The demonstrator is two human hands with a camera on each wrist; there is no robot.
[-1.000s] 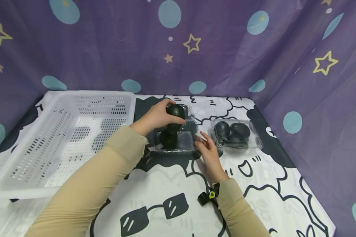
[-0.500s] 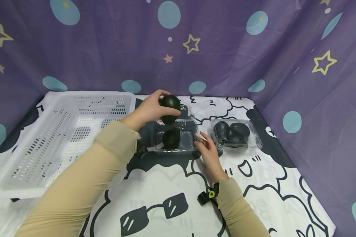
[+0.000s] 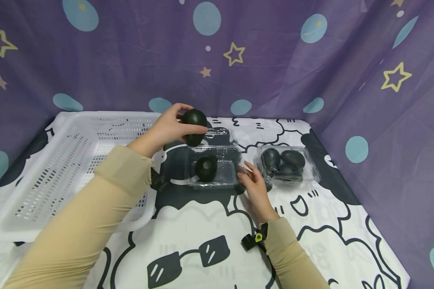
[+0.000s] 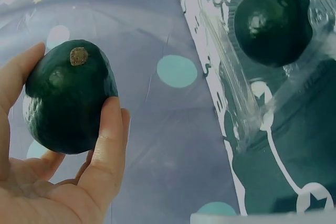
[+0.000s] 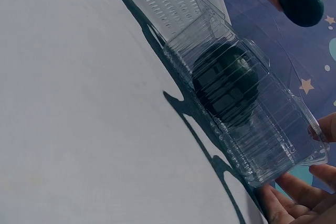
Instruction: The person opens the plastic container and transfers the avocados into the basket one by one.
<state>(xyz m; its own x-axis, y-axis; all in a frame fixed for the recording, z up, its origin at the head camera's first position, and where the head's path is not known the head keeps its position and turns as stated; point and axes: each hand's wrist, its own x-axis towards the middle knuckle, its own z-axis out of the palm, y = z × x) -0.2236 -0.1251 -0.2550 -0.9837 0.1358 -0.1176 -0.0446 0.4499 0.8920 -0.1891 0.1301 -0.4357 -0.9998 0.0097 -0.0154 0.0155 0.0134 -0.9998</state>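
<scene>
My left hand [image 3: 166, 127] holds a dark green avocado [image 3: 194, 120] between thumb and fingers, raised at the back of the table. Its brown stem end shows in the left wrist view. A second avocado [image 3: 206, 168] lies in the left part of a clear plastic clamshell container [image 3: 225, 170], whose lid [image 3: 220, 136] is folded back behind it. At the container's right end is my right hand [image 3: 256, 190]. In the right wrist view, its thumb [image 5: 326, 128] lies over the rim and its fingers [image 5: 299, 190] are against the end wall.
A large white perforated basket [image 3: 150, 218] stands on the left. To the right sits another clear container [image 3: 312, 166] with dark avocados [image 3: 293, 159] inside. A purple curtain [image 3: 275, 60] hangs close behind the patterned tablecloth [image 3: 202, 216].
My left hand has lifted the avocado out of the container and carried it up and left, towards the basket. The other avocado shifted slightly inside the container. My right hand stayed put.
</scene>
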